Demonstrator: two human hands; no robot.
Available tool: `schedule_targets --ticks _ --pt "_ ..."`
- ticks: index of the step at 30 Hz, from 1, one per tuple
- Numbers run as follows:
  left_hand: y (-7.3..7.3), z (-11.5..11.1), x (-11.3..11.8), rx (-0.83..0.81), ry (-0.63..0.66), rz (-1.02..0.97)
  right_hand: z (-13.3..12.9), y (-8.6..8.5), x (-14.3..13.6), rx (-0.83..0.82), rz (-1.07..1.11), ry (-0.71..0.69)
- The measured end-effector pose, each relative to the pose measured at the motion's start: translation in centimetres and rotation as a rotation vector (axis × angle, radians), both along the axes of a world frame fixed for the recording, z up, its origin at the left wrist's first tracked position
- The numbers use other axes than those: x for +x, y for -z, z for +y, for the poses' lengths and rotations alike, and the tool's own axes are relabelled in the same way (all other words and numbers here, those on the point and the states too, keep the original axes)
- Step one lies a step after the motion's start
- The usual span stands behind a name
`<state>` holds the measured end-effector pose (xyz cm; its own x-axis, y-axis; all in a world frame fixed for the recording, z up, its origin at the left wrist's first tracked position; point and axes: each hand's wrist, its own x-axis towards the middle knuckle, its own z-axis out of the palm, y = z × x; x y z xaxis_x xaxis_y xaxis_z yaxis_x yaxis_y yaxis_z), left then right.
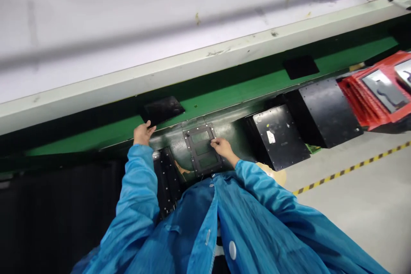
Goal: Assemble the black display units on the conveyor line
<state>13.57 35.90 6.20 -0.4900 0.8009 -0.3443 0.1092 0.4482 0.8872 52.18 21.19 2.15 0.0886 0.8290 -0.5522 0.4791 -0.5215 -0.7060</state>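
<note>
A flat black frame [193, 154] with rectangular openings and small light dots along its border lies on the dark green work surface in front of me. My right hand [223, 147] is over its right side, thumb and fingers pinched together. Whatever is between those fingertips is too small to make out. My left hand [143, 133] is at the near left corner of a plain black panel [164, 109], its fingers apart and curved. Whether it touches the panel I cannot tell. Below that hand, more black dotted parts [167, 175] lie partly behind my sleeve.
Stacked black plates [281, 137] and larger black panels [330, 111] stand to the right, with red-wrapped pieces [375, 90] beyond. Another dark panel [301, 67] lies on the green strip. A white shelf edge [205, 58] overhangs. Yellow-black tape [349, 168] marks the floor.
</note>
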Motion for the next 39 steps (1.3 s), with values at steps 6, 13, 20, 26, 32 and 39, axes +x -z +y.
schedule_targets --ticks 6,13,20,26,32,39 --pt "-3.8 -12.9 10.4 0.093 -0.149 -0.553 -0.6 -4.6 -5.6 -0.178 0.855 0.042" --pt "-2.3 -26.9 18.0 -0.035 -0.200 -0.986 0.1 -6.5 -5.3 0.078 1.092 0.286" --pt "1.4 -30.7 20.0 -0.100 -0.095 -0.969 -0.8 -2.5 -4.0 0.074 0.810 0.696" --pt "5.9 -32.5 20.3 -0.472 0.170 -0.641 2.4 1.4 -2.1 -0.064 0.757 0.426" --pt "8.5 -31.6 18.3 -0.337 0.148 0.068 5.7 4.0 -1.1 -0.097 0.581 0.224" --pt "8.6 -26.3 17.1 -0.468 0.381 0.402 5.7 6.0 -2.5 0.005 0.401 0.201"
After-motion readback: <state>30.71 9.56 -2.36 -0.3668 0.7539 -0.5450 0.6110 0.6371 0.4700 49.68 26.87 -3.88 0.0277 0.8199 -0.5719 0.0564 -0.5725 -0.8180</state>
